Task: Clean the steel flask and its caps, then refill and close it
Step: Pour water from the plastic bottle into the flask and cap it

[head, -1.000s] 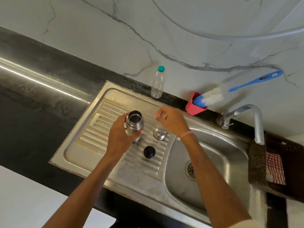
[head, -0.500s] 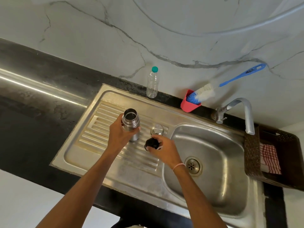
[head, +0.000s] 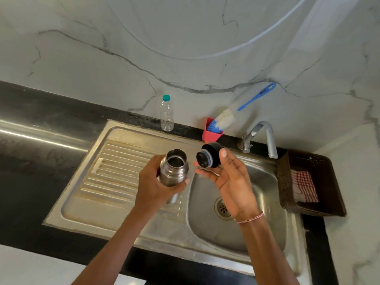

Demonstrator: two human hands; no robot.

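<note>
A home kitchen: a steel sink [head: 209,233] with ribbed draining board [head: 115,171] and tap [head: 265,136] set into a black counter [head: 41,161] below a marble-look wall [head: 185,38], a bottle brush [head: 226,120] in a red holder [head: 209,135] and a checked cloth [head: 304,186] in a basket [head: 329,177] alongside

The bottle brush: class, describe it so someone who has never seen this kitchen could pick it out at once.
Start at the steel sink and look along its back edge, against the marble wall. Between the clear plastic bottle and the tap stands a red holder; the brush leans out of it. It alone has a long blue handle with white and blue bristles.
</note>
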